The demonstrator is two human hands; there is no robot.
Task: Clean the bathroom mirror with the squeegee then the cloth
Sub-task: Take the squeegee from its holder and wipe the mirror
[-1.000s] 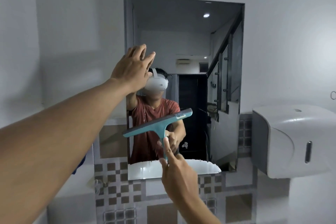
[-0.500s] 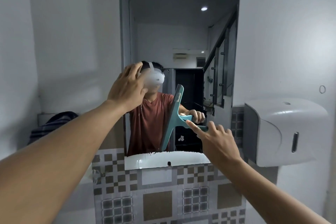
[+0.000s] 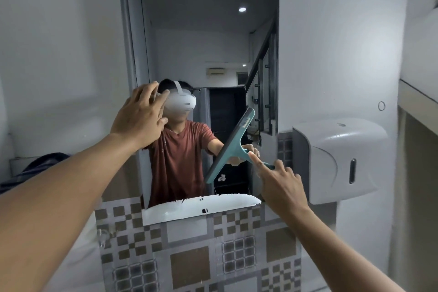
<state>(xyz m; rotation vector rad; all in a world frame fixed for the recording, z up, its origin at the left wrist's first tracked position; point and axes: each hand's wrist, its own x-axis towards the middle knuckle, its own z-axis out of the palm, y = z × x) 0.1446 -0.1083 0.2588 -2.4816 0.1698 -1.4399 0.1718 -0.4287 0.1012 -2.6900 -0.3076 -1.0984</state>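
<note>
The wall mirror (image 3: 203, 38) hangs straight ahead and reflects a person in a red shirt. My right hand (image 3: 279, 182) grips the handle of a teal squeegee (image 3: 231, 147), index finger stretched along it. The squeegee's blade stands nearly upright, tilted to the right, against the mirror's lower right part. My left hand (image 3: 139, 116) lies flat with spread fingers on the mirror's left edge, holding nothing. No cloth is clearly visible.
A white paper dispenser (image 3: 336, 159) is mounted on the wall right of the mirror. Patterned grey and brown tiles (image 3: 189, 256) cover the wall below. Dark folded fabric (image 3: 40, 166) lies on a ledge at the left. A white shelf (image 3: 417, 92) juts out at the far right.
The squeegee turned from roughly horizontal to nearly upright and moved right across the mirror with my right hand. My left hand slid a little lower along the left edge.
</note>
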